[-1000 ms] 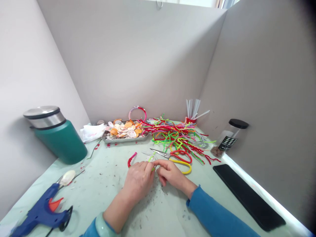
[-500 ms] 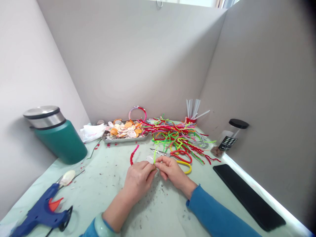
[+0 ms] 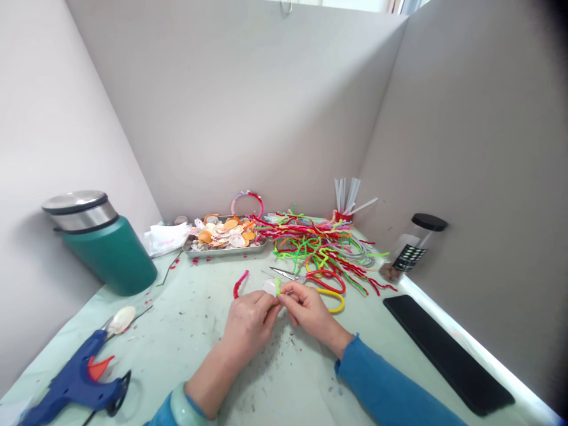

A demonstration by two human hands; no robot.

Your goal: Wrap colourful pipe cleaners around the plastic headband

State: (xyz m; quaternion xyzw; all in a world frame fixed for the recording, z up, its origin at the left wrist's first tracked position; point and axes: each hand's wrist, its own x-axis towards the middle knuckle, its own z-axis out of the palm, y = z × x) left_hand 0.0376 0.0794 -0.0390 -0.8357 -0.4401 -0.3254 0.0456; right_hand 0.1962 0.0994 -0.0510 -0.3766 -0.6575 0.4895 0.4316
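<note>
My left hand (image 3: 249, 324) is closed, its fingertips pinched together near the middle of the table. From behind its knuckles sticks up a curved red-pink fuzzy band (image 3: 240, 284), apparently wound with pipe cleaner; the rest is hidden by the hand. My right hand (image 3: 311, 309) meets the left fingertips and pinches a yellow-green pipe cleaner (image 3: 278, 286), whose short bent end shows above the fingers. Just beyond the hands lie scissors (image 3: 326, 280) with red and yellow handles, blades pointing left. A small clear whitish piece (image 3: 269, 286) shows behind the fingertips.
Shells fill a metal tray (image 3: 224, 253), with a decorated hoop (image 3: 247, 194) behind it. Colourful pipe cleaners (image 3: 310, 236) are heaped alongside. A green bottle (image 3: 109, 254) and blue glue gun (image 3: 75, 376) are left; a jar (image 3: 410, 248) and black slab (image 3: 448, 355) right.
The upright end of the yellow-green pipe cleaner has come down and shows shorter. The red-pink band's tip has dipped slightly. Both hands stay in nearly the same place.
</note>
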